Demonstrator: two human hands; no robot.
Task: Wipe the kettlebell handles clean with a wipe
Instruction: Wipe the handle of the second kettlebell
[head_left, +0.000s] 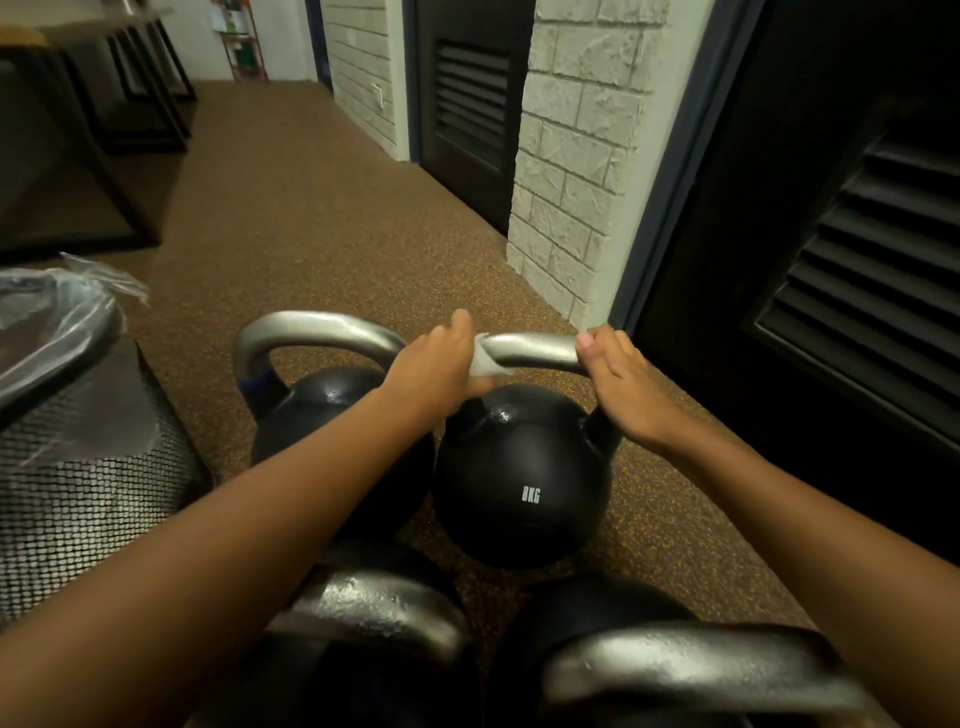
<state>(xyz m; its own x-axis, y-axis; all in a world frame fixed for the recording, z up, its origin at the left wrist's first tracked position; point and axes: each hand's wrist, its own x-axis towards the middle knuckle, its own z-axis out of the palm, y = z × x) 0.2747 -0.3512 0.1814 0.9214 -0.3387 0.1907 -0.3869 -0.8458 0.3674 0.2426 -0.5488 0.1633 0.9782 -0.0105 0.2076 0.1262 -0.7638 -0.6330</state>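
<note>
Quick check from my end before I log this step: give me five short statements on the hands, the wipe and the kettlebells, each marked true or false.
1. The left hand presses the white wipe on the handle of the 8KG kettlebell. True.
2. The right hand holds the wipe. False: it grips the handle's right end, bare.
3. The kettlebell being wiped is marked 16KG. False: it reads 8KG.
4. Another kettlebell stands to its left. True.
5. The mesh bin is at the right. False: it is at the left.
</note>
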